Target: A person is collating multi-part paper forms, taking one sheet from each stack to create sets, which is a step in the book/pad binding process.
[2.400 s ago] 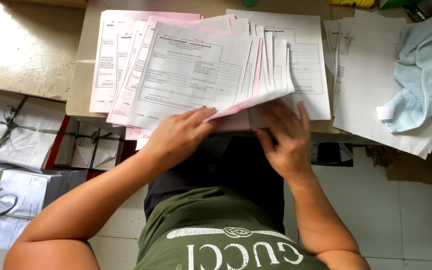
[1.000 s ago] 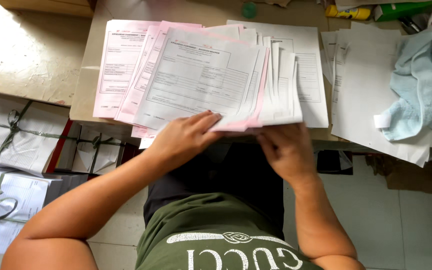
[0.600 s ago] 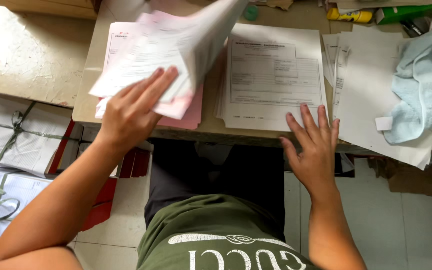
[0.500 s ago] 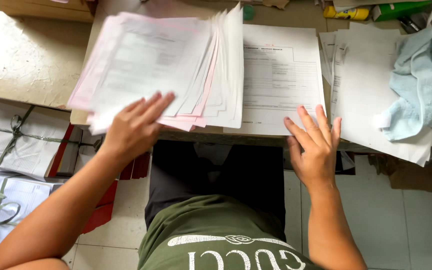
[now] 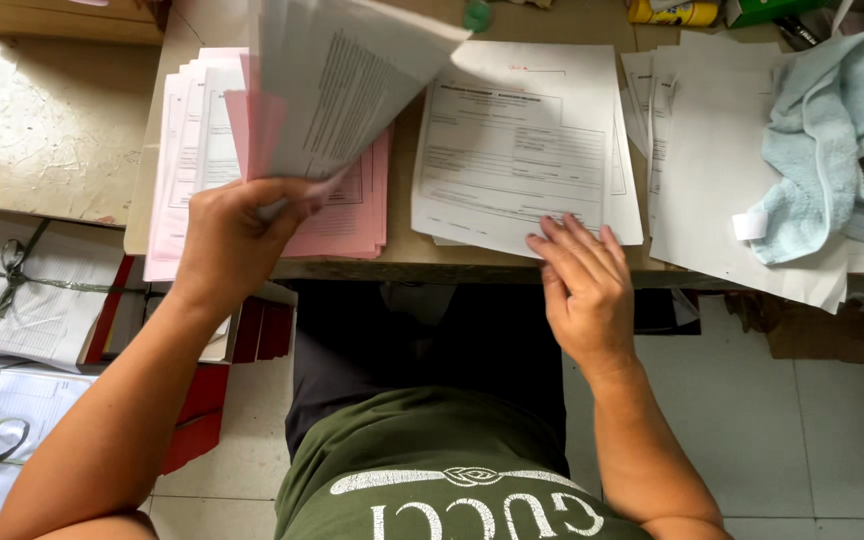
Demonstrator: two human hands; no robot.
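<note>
Left hand [image 5: 237, 240] grips a sheaf of forms [image 5: 337, 90] by its lower edge, fingers curled shut, lifted clear above the pink-and-white pile [image 5: 202, 150] on the counter [image 5: 402, 262]; right hand [image 5: 582, 285] flat, fingers spread, pinning the white form stack [image 5: 522, 150] at its near edge so it can't slide.

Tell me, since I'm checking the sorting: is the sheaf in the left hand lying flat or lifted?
Lifted: the left hand grips the sheaf by its lower edge, raised above the pink pile.
</note>
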